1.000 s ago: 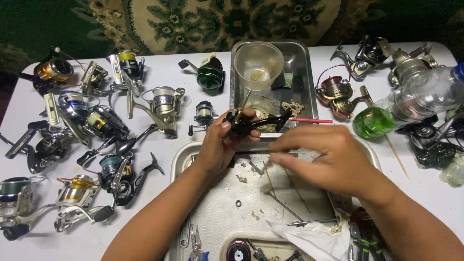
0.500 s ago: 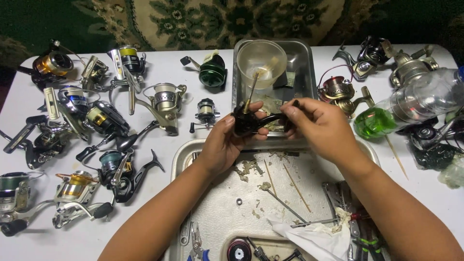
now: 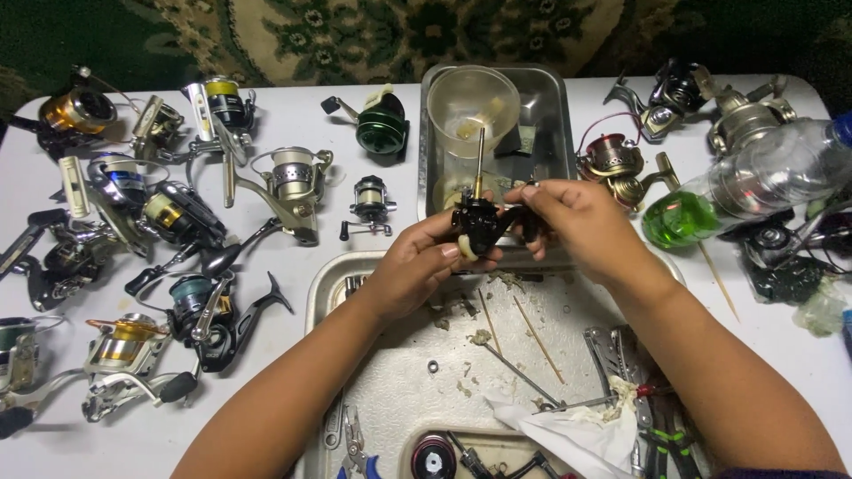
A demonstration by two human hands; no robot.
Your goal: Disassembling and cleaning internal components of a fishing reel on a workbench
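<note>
My left hand (image 3: 417, 266) and my right hand (image 3: 572, 222) together hold a black fishing reel body (image 3: 484, 223) above the far edge of a large metal tray (image 3: 399, 399). A brass shaft sticks up from the reel body. My left thumb and fingers cup it from below and the left; my right fingertips pinch its right side. Behind it stands a clear plastic cup (image 3: 472, 111) inside a smaller metal pan (image 3: 541, 124).
Several spinning reels (image 3: 177, 222) lie over the white table's left side, more reels (image 3: 701, 98) at the right. A clear bottle with green liquid (image 3: 745, 182) lies at right. The large tray holds thin sticks, small parts, pliers (image 3: 639, 390) and a crumpled tissue (image 3: 568, 435).
My right hand rose from the tray to the reel body and now grips its right side. The reel body has been turned, so its brass shaft points up.
</note>
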